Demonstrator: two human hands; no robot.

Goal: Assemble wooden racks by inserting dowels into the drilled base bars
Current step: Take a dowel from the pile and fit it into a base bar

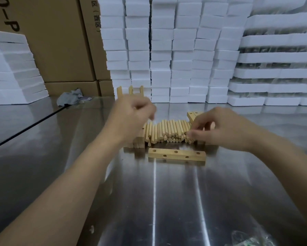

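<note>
A drilled wooden base bar (176, 155) with several empty holes lies flat on the steel table (167, 201), just in front of a heap of short dowels (167, 132). My right hand (218, 129) reaches into the right end of the heap, its fingertips curled down onto the dowels. My left hand (131, 118) hovers above the heap's left end with fingers curled; it is blurred and nothing shows in it. More base bars stand stacked at the left (139, 143) and behind the right hand (193, 115). An assembled rack with upright dowels (130, 91) stands behind my left hand.
Stacks of white foam blocks (175, 50) wall off the back, with more foam at the left (12, 68) and right. Cardboard boxes (60, 41) stand at the back left. A crumpled grey rag (70, 98) lies near them. Plastic wrap (252, 238) sits at the near right edge.
</note>
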